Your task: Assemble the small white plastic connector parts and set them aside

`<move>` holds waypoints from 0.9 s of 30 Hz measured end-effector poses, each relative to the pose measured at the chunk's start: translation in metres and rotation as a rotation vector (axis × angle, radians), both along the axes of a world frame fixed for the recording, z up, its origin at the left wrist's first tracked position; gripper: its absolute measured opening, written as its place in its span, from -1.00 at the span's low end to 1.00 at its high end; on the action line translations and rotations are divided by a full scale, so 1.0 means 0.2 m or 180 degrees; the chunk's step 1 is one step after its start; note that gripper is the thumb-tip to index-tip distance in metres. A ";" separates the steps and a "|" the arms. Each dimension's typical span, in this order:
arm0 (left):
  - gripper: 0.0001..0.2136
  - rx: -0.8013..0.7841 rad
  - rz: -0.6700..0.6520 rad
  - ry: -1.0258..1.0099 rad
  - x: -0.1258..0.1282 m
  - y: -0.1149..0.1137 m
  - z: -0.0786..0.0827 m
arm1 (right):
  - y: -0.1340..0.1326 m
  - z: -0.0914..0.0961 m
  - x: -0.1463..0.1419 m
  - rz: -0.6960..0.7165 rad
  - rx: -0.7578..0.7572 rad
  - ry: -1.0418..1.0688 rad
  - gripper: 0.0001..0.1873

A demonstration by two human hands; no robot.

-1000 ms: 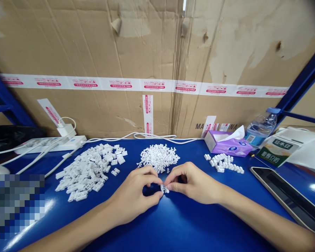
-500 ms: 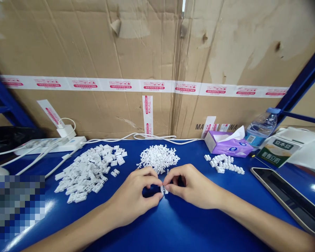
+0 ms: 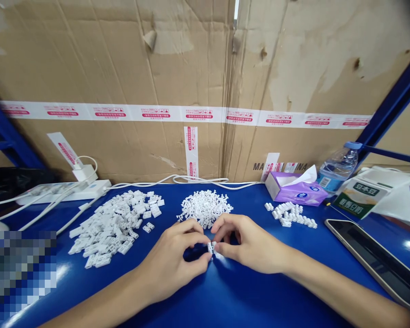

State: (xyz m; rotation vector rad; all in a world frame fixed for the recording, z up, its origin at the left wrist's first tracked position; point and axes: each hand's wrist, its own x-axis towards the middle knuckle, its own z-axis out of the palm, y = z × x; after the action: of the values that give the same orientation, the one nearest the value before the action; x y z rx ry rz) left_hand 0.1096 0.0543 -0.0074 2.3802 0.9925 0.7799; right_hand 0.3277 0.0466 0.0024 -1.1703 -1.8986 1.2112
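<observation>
White plastic clip (image 3: pixel 211 248) — pinched firmly between left hand (image 3: pixel 172 263) and right hand (image 3: pixel 248 242) fingertips — near a heaped pile of small white parts (image 3: pixel 205 208).

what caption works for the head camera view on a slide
Left hand and right hand pinch a small white plastic clip over a blue tabletop

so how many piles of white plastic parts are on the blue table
3: a wide pile of flat white plastic clips at left, a dense heap of small white plastic pieces at centre, a smaller cluster of white plastic pieces at right, by the purple tissue box.
</observation>
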 end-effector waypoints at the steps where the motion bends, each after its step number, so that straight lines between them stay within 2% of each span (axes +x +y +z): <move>1: -0.87 0.0023 -0.0019 -0.0043 0.00 0.00 0.00 | 0.00 0.00 0.00 0.0010 -0.0090 0.0000 -0.75; 5: -0.87 0.0197 -0.0104 -0.0184 -0.01 0.00 -0.01 | -0.01 0.01 -0.01 0.0009 -0.0392 0.0247 -0.67; 9: -0.87 0.0595 -0.0156 -0.0265 -0.01 -0.01 -0.02 | -0.02 0.00 -0.01 -0.0012 -0.0590 0.0602 -0.60; 14: -0.88 0.0868 -0.0215 -0.0205 -0.01 -0.02 -0.03 | -0.02 -0.02 -0.01 -0.0032 -0.0685 0.0866 -0.58; 18: -0.88 0.0842 -0.0211 -0.0236 0.00 -0.01 -0.03 | -0.02 -0.01 -0.01 -0.0023 -0.0601 0.0747 -0.63; 27: -0.89 0.0623 -0.0156 -0.0189 0.00 -0.01 -0.01 | -0.01 0.03 0.02 0.0211 0.0062 0.0013 -0.82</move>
State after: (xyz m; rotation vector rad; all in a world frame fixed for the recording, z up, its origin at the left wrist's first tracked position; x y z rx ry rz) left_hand 0.1097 0.0527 -0.0093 2.5190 0.8657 0.9630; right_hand 0.3318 0.0455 0.0087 -1.1017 -1.9557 1.2264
